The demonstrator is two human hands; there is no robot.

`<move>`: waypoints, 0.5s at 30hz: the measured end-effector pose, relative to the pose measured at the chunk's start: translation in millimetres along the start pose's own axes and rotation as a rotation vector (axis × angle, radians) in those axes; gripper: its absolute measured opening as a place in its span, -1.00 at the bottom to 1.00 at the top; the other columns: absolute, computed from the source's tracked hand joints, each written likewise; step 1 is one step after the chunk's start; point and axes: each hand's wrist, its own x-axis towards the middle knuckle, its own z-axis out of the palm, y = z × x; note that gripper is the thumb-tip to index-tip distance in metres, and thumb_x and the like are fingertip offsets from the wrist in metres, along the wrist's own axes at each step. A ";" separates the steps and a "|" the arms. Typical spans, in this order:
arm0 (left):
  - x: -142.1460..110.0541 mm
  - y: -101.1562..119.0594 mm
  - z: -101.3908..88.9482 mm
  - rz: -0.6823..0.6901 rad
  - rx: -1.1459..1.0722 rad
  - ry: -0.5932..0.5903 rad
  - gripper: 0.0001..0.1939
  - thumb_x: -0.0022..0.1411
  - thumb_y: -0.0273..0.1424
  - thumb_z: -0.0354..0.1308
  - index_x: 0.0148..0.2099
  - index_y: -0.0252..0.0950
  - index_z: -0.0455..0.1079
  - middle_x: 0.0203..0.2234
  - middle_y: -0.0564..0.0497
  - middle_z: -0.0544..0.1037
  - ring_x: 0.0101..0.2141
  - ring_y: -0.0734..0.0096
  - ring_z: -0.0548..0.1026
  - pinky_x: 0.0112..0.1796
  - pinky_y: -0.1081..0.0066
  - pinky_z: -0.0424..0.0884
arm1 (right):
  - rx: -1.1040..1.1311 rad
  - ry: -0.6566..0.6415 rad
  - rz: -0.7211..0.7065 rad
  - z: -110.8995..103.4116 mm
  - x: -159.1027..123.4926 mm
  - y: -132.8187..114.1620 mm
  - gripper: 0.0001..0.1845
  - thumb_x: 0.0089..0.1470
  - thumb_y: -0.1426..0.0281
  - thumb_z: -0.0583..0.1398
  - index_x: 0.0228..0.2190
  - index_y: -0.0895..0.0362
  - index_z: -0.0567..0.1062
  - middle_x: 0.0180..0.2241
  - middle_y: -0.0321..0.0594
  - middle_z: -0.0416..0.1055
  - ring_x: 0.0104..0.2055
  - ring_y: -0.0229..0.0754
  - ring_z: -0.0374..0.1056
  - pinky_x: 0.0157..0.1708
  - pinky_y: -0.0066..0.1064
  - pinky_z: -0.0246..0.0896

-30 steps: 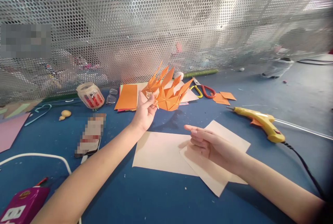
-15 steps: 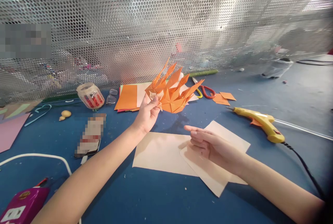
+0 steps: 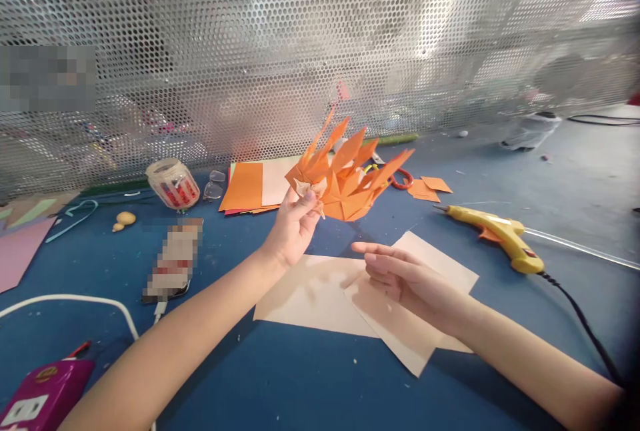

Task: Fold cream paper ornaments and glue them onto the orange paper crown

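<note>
My left hand point(image 3: 294, 225) pinches one end of an orange folded-paper piece point(image 3: 350, 174) with several pointed spikes and holds it up above the blue table point(image 3: 280, 377). My right hand point(image 3: 407, 279) hovers lower and to the right, fingers stretched out toward the left, holding nothing. It hangs over two cream paper sheets point(image 3: 320, 294) lying on the table.
A yellow glue gun point(image 3: 503, 234) with a black cord lies at the right. Red-handled scissors point(image 3: 397, 179), orange paper scraps point(image 3: 430, 185) and a stack of orange and cream sheets point(image 3: 250, 185) lie behind. A jar point(image 3: 173, 183), a phone point(image 3: 173, 261), a white cable point(image 3: 75, 299) and a magenta box point(image 3: 43, 397) sit left. A perforated metal screen point(image 3: 300, 37) closes the back.
My left hand has lifted the orange spiked piece up and to the right, nearer my right hand. My right hand has barely moved.
</note>
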 end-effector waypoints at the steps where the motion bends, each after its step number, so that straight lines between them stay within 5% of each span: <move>1: 3.2 0.7 -1.8 0.019 -0.002 0.037 -0.75 0.38 -0.56 0.25 0.07 -0.26 0.50 -0.14 -0.01 0.62 -0.27 0.43 0.58 -0.17 0.40 0.53 | -0.066 0.019 -0.024 -0.6 0.2 -1.5 -0.37 -0.12 -0.09 0.45 -0.14 0.08 0.66 -0.57 -0.39 0.14 -0.53 -0.30 0.06 -0.49 -0.40 0.15; 3: 10.8 0.8 -7.5 0.051 0.001 0.127 -0.70 0.43 -0.33 0.25 0.15 -0.30 0.44 0.03 -0.11 0.56 -0.11 0.23 0.59 -0.11 0.16 0.59 | -0.222 0.068 -0.085 -3.6 0.4 -6.8 -0.35 -0.10 -0.17 0.41 -0.14 0.05 0.67 -0.50 -0.28 0.32 -0.45 -0.20 0.24 -0.37 -0.31 0.28; 6: 20.5 -3.4 -18.0 0.066 0.029 0.282 -0.62 0.44 -0.27 0.24 0.21 -0.28 0.40 0.12 -0.15 0.51 0.00 0.13 0.57 -0.03 0.05 0.57 | -0.473 0.172 -0.193 -12.5 -4.4 -14.9 -0.33 -0.12 -0.21 0.38 -0.10 -0.03 0.66 -0.14 -0.07 0.53 -0.06 0.11 0.42 0.03 -0.05 0.33; 9: 24.0 -9.8 -24.1 0.041 0.076 0.400 -0.62 0.44 -0.26 0.24 0.21 -0.27 0.41 0.12 -0.15 0.51 0.01 0.13 0.56 -0.02 0.05 0.57 | -0.685 0.252 -0.230 -22.9 -19.7 -9.1 -0.13 -0.15 -0.20 0.38 0.15 -0.08 0.54 0.29 -0.03 0.35 0.38 0.36 0.13 0.35 0.19 -0.02; 12: 24.2 -12.9 -23.0 0.014 0.138 0.435 -0.61 0.44 -0.26 0.24 0.22 -0.28 0.40 0.12 -0.15 0.51 0.00 0.12 0.56 -0.02 0.04 0.57 | -0.847 0.290 -0.197 -29.9 -40.7 14.7 0.25 -0.42 -0.17 0.46 0.27 0.15 0.43 0.41 0.24 0.14 0.49 0.60 -0.26 0.38 0.42 -0.26; 15: 24.9 -12.7 -18.6 0.004 0.203 0.393 -0.61 0.44 -0.26 0.24 0.22 -0.28 0.40 0.12 -0.15 0.51 0.00 0.12 0.56 -0.02 0.04 0.57 | -0.962 0.279 -0.208 -33.7 -57.4 41.4 0.16 -0.24 -0.22 0.37 0.26 0.20 0.43 0.40 0.28 0.13 0.48 0.56 -0.16 0.39 0.40 -0.23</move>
